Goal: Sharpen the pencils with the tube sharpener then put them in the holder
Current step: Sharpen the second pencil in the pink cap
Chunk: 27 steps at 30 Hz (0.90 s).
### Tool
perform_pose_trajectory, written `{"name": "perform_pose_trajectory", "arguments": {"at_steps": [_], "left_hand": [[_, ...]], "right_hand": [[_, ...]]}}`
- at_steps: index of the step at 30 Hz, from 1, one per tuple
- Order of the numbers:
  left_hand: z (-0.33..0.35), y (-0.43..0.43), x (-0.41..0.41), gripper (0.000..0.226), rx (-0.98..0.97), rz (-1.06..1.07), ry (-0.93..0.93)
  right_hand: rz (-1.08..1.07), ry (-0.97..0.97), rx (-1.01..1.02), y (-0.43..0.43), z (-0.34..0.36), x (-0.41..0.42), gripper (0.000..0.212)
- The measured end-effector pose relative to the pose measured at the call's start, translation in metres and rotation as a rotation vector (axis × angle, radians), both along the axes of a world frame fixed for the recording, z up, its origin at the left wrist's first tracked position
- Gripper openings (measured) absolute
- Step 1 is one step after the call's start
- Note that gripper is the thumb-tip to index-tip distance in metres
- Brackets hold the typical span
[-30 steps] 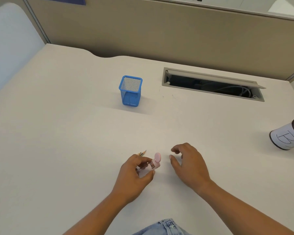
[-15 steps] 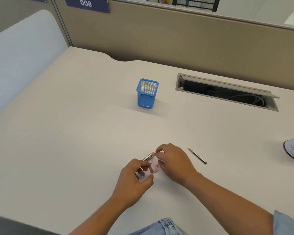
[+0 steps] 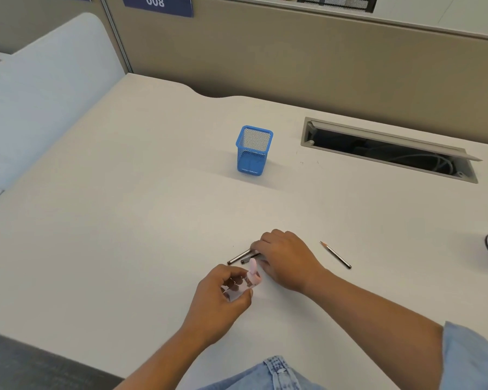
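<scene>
Pencils [image 3: 240,258], two of them, are lying side by side on the worktop [image 3: 124,220], their near ends passing under the right hand [image 3: 286,260]. That hand's fingers are curling down onto them; whether a pinch is made cannot be told. A third pencil [image 3: 335,255] is lying apart to the right. The left hand [image 3: 217,301] is gripping the tube sharpener [image 3: 245,282], pink cap [image 3: 253,267] pointing up, just beside the two pencils. The blue mesh holder [image 3: 254,150] is standing well apart at the back, no pencil showing in it.

Judgement: the person is selecting a pencil for sharpening. The next move is calling for separating a single pencil from its neighbour and lining its tip up with the sharpener's opening.
</scene>
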<state>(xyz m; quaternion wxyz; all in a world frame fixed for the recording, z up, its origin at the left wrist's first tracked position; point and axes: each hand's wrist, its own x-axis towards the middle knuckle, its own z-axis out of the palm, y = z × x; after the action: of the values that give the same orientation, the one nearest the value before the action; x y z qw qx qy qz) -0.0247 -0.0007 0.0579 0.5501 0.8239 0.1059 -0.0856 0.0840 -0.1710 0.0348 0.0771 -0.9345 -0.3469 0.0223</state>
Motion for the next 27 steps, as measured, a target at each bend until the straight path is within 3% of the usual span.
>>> {"name": "perform_pose_trajectory", "arguments": {"at_steps": [11,23,27], "left_hand": [[0.005,-0.011,-0.004,0.028,0.007,-0.035,-0.003],[0.011,-0.018,-0.003,0.031,0.033,-0.078,-0.032],[0.012,-0.021,0.0,0.031,0.042,-0.098,-0.033]], "right_hand": [[-0.009,-0.02,-0.007,-0.017,0.002,-0.003,0.01],[-0.096,-0.076,-0.147,-0.027,0.004,-0.011,0.009],[-0.13,-0.108,-0.065,-0.037,0.004,-0.016,0.014]]}}
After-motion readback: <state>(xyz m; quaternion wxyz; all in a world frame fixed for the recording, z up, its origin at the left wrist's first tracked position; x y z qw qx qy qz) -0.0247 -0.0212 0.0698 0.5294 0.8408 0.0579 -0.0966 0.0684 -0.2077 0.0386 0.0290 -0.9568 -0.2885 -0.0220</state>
